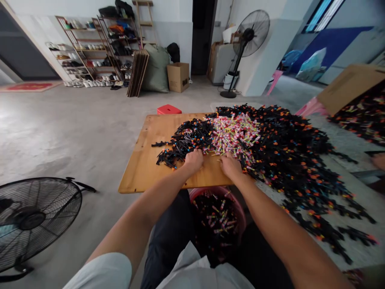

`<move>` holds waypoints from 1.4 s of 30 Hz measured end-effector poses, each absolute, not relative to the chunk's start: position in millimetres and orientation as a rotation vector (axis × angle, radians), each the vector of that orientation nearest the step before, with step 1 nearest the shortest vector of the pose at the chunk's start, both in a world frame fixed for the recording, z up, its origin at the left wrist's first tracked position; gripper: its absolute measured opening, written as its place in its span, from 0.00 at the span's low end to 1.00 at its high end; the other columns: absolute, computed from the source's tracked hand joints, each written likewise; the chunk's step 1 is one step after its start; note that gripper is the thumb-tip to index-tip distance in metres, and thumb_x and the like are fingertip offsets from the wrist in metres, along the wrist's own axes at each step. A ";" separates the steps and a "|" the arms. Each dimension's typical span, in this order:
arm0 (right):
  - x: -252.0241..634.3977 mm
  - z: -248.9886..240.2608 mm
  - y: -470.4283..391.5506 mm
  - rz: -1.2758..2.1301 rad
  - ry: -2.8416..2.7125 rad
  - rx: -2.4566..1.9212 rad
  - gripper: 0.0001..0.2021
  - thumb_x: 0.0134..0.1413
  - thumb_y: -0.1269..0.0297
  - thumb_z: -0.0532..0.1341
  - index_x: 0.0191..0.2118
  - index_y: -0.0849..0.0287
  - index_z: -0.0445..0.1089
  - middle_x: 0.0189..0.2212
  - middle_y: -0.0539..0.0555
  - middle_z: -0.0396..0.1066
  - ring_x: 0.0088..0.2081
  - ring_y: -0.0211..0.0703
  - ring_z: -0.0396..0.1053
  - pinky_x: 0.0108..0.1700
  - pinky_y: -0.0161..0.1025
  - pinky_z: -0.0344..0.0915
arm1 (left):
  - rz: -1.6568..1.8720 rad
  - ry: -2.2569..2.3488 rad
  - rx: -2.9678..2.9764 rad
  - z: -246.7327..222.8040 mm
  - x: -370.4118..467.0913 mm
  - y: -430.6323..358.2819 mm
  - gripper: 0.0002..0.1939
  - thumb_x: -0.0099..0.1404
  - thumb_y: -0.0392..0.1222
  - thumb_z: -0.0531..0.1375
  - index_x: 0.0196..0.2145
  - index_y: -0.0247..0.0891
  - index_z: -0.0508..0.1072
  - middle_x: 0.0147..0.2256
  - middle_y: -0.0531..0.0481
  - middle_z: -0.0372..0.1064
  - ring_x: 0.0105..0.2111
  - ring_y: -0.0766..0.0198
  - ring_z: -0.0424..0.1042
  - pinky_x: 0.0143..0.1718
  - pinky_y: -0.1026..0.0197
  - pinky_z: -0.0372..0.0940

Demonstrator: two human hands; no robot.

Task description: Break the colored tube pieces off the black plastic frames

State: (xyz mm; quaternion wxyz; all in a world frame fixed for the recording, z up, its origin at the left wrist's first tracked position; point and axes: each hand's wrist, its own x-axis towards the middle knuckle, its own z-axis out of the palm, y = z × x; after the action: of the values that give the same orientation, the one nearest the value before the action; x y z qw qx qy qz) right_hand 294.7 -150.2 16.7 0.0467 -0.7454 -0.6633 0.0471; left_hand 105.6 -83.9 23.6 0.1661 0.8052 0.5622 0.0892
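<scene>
My left hand (pixel 194 159) is closed at the near edge of a heap of small black gun-shaped pieces (pixel 192 134) with orange and blue tips; what it holds is hidden. My right hand (pixel 231 164) has its fingers pinched together at the front of a pile of small pink, white and yellow pieces (pixel 236 132). Something tiny shows at its fingertips, too small to name. Both hands are over the wooden table (pixel 141 164), a short gap apart. Below the table's front edge, between my legs, a red tub (pixel 240 212) holds black pieces and colourful ones.
A large heap of black pieces (pixel 288 148) spreads across the right side. A person's hand (pixel 379 160) shows at the right edge. Beyond the table is a red stool (pixel 169 109). A floor fan (pixel 33 220) stands at left; a cardboard box (pixel 349 86) leans at right.
</scene>
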 end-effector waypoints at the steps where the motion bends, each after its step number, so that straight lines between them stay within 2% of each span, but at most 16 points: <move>1: 294.9 14.8 -152.9 0.169 -1.995 -2.234 0.14 0.68 0.65 0.56 0.50 0.58 0.77 0.57 0.65 0.69 0.48 0.52 0.74 0.50 0.43 0.67 | 0.284 1.569 2.290 24.0 98.7 -86.5 0.18 0.71 0.37 0.57 0.56 0.31 0.74 0.55 0.30 0.74 0.53 0.46 0.77 0.54 0.48 0.71; 4: 292.7 10.4 -166.3 0.414 -1.705 -2.010 0.10 0.64 0.60 0.60 0.42 0.58 0.77 0.46 0.61 0.74 0.45 0.50 0.75 0.48 0.42 0.68 | 0.353 1.449 2.272 26.0 76.7 -98.8 0.18 0.72 0.38 0.55 0.57 0.38 0.74 0.52 0.40 0.77 0.51 0.53 0.78 0.52 0.55 0.72; 6: 286.5 9.1 -177.6 0.611 -1.477 -1.846 0.12 0.62 0.55 0.61 0.37 0.57 0.74 0.35 0.55 0.75 0.35 0.46 0.73 0.40 0.40 0.70 | 0.404 1.290 2.121 25.9 64.8 -109.1 0.19 0.71 0.36 0.53 0.56 0.39 0.74 0.46 0.46 0.79 0.43 0.59 0.80 0.43 0.60 0.74; 9: 270.3 11.4 -194.7 0.970 -1.108 -1.537 0.14 0.58 0.49 0.60 0.33 0.54 0.66 0.22 0.44 0.64 0.19 0.36 0.57 0.22 0.35 0.62 | 0.494 0.978 1.692 22.2 54.5 -124.6 0.19 0.66 0.34 0.54 0.53 0.36 0.71 0.41 0.47 0.79 0.33 0.64 0.79 0.32 0.63 0.73; 11: 258.3 16.3 -204.3 1.177 -0.865 -1.278 0.13 0.52 0.51 0.64 0.32 0.53 0.62 0.19 0.40 0.59 0.16 0.33 0.51 0.17 0.33 0.58 | 0.505 0.829 1.527 18.7 52.9 -133.5 0.20 0.62 0.34 0.56 0.53 0.36 0.68 0.42 0.47 0.78 0.30 0.64 0.78 0.29 0.63 0.72; 15: 242.2 28.6 -215.9 1.246 -0.751 -1.056 0.14 0.47 0.58 0.68 0.33 0.52 0.61 0.20 0.41 0.65 0.16 0.33 0.55 0.17 0.33 0.61 | 0.562 0.733 1.678 17.5 57.0 -147.3 0.23 0.63 0.34 0.56 0.56 0.36 0.66 0.38 0.49 0.78 0.29 0.65 0.75 0.30 0.63 0.70; 17: 239.5 32.7 -219.3 1.198 -0.795 -1.049 0.12 0.49 0.59 0.68 0.35 0.53 0.64 0.21 0.42 0.67 0.17 0.33 0.57 0.18 0.32 0.61 | 0.664 0.756 1.920 22.5 59.1 -153.9 0.21 0.68 0.37 0.55 0.58 0.37 0.68 0.40 0.48 0.77 0.35 0.62 0.76 0.38 0.60 0.71; 20: 240.0 36.1 -225.0 1.149 -0.865 -1.035 0.10 0.52 0.59 0.68 0.38 0.55 0.70 0.21 0.45 0.69 0.19 0.34 0.61 0.20 0.32 0.62 | 0.728 0.787 2.310 35.4 59.3 -164.7 0.18 0.76 0.49 0.54 0.56 0.40 0.74 0.44 0.46 0.77 0.44 0.58 0.76 0.48 0.57 0.69; 23: 242.5 38.3 -232.5 1.164 -0.864 -0.996 0.09 0.53 0.59 0.68 0.38 0.56 0.74 0.21 0.46 0.69 0.21 0.35 0.62 0.22 0.32 0.64 | 0.739 0.775 2.590 47.1 57.7 -173.3 0.23 0.78 0.56 0.50 0.55 0.41 0.75 0.43 0.44 0.76 0.44 0.57 0.75 0.47 0.58 0.68; 27: 244.9 40.6 -240.9 1.225 -0.771 -0.984 0.10 0.50 0.59 0.69 0.38 0.57 0.75 0.21 0.46 0.69 0.19 0.34 0.61 0.20 0.33 0.63 | 0.797 0.809 2.802 53.2 57.3 -177.3 0.25 0.78 0.58 0.49 0.60 0.44 0.74 0.40 0.44 0.74 0.43 0.56 0.72 0.43 0.59 0.68; 32: 246.3 38.7 -245.9 1.259 -0.694 -0.969 0.11 0.47 0.59 0.70 0.36 0.57 0.75 0.21 0.46 0.70 0.18 0.34 0.61 0.19 0.32 0.62 | 0.824 0.812 2.912 53.5 58.1 -176.3 0.23 0.77 0.59 0.52 0.59 0.48 0.76 0.37 0.45 0.72 0.38 0.58 0.69 0.37 0.61 0.65; 37: 250.5 30.4 -250.2 1.144 -0.817 -1.051 0.12 0.53 0.56 0.71 0.41 0.55 0.76 0.28 0.48 0.75 0.23 0.35 0.66 0.25 0.34 0.68 | 0.849 0.770 2.827 54.8 57.1 -175.9 0.23 0.77 0.58 0.52 0.57 0.44 0.77 0.37 0.45 0.73 0.38 0.59 0.71 0.39 0.60 0.66; 42: 256.9 28.2 -255.6 0.961 -1.082 -1.163 0.13 0.61 0.54 0.68 0.45 0.55 0.79 0.33 0.51 0.78 0.29 0.39 0.72 0.33 0.37 0.73 | 0.863 0.740 2.727 55.5 57.3 -175.7 0.23 0.78 0.57 0.52 0.55 0.42 0.79 0.37 0.45 0.75 0.38 0.59 0.73 0.41 0.59 0.67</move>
State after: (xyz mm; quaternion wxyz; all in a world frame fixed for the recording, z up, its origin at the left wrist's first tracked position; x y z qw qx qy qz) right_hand 256.9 -255.6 28.2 0.5993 -0.5016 -0.4665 0.4142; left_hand 57.3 -175.7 55.5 0.0933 0.9190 0.2495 0.2906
